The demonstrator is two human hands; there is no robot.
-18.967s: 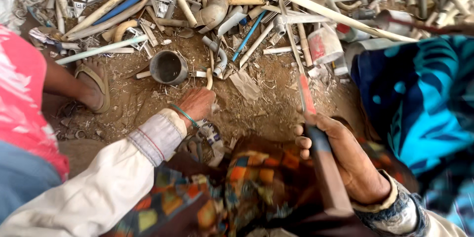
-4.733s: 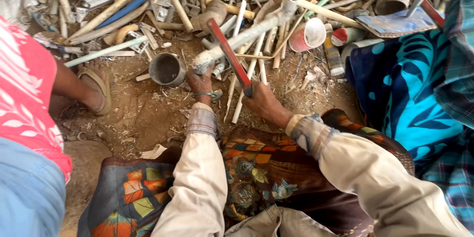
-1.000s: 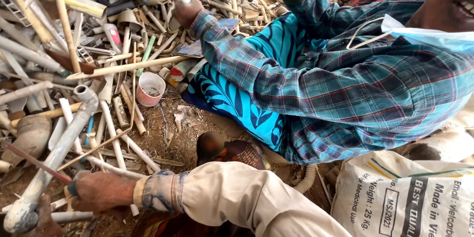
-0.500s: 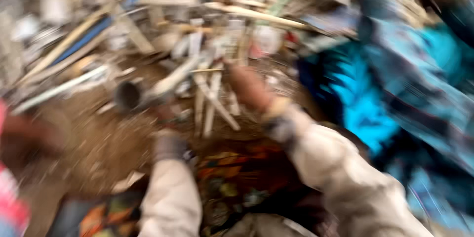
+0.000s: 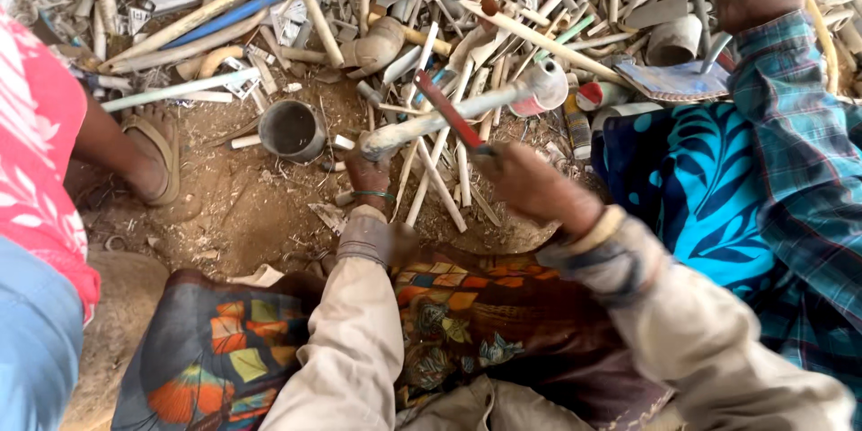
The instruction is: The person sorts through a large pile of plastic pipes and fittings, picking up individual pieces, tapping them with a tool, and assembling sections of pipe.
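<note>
Head view: a moment ago it was a blur; now it has steadied, both hands back over the dirt floor [image 5: 242,206], ready for a blow. Left hand [image 5: 370,171] is wrapped around the near end of a grey pipe [image 5: 449,117], dusty and held slanting above the ground. Right hand [image 5: 530,181] grips a red-handled tool [image 5: 446,110] crossing it. Beyond lie a metal cup [image 5: 292,130] and a scrap heap [image 5: 431,0].

Left hand [image 5: 370,175] clenched, forearm extended forward; right hand [image 5: 530,181] fisted, wrist raised.
</note>
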